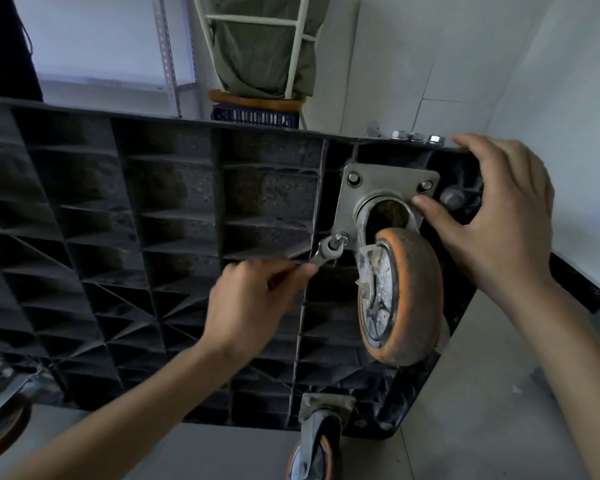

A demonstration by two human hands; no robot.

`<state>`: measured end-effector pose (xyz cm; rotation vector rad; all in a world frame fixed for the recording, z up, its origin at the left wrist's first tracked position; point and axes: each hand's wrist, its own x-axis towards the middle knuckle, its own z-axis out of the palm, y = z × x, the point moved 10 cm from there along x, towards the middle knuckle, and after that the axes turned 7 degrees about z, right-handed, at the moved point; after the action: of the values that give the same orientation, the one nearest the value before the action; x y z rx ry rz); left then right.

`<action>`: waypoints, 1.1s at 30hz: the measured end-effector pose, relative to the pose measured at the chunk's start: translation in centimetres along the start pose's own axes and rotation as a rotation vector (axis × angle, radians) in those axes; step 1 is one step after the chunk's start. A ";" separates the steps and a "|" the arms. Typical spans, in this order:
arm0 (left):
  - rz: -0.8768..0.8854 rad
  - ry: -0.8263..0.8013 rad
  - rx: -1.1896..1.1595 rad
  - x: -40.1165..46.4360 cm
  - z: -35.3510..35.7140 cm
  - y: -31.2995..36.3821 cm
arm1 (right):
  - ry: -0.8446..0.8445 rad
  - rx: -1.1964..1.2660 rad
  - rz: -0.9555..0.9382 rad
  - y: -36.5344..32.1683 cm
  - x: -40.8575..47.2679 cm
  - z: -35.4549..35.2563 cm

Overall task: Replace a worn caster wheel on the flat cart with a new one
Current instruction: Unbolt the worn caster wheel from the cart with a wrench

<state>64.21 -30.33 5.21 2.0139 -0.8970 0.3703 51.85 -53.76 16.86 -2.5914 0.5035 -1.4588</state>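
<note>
1. The left hand is closed around the handle of a small wrench. The head of the wrench sits on the bolt at the lower left corner of the metal plate.
2. The right hand is open. Its thumb presses on the plate's edge, and its fingers hook over the top rim of the cart.
3. The worn caster wheel is orange and dirty. It hangs from that plate, near the top right corner of the flat cart, which stands up on its side so its ribbed bottom faces us.
4. Three nuts sit in a row on the cart's top rim, just beside the right fingers. Two bolt ends show in the plate's upper corners.
5. What could go wrong, I think: the wrench could slip off the bolt and the knuckles could hit the hard ribs. If this is the last bolt, the heavy wheel could drop. A bump could knock the nuts off.
6. I see no new wheel here.
</note>
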 end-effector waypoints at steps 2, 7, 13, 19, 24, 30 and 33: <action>0.099 0.033 0.146 1.0 -1.7 0.9 | 0.004 0.004 -0.003 -0.1 0.0 -0.1; 0.262 -0.036 0.416 3.4 -2.8 3.0 | 0.001 0.004 0.000 0.0 0.0 0.0; 0.410 -0.066 0.613 5.6 -3.9 6.3 | 0.001 0.001 0.002 0.0 0.0 0.0; 0.592 -0.119 0.877 6.6 -3.2 9.8 | -0.008 0.001 0.001 0.0 0.0 0.0; 0.623 -0.150 0.924 7.5 -3.1 10.3 | -0.011 0.000 0.007 0.1 0.0 0.1; 0.376 -0.091 0.675 6.0 -3.0 5.5 | -0.001 0.010 0.012 0.1 0.0 0.0; 0.164 -0.063 0.452 3.4 -1.0 2.3 | 0.001 0.011 0.014 0.1 0.0 0.0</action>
<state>64.96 -31.91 9.04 2.3769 -1.0961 0.6514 51.83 -53.83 16.82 -2.5738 0.5109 -1.4545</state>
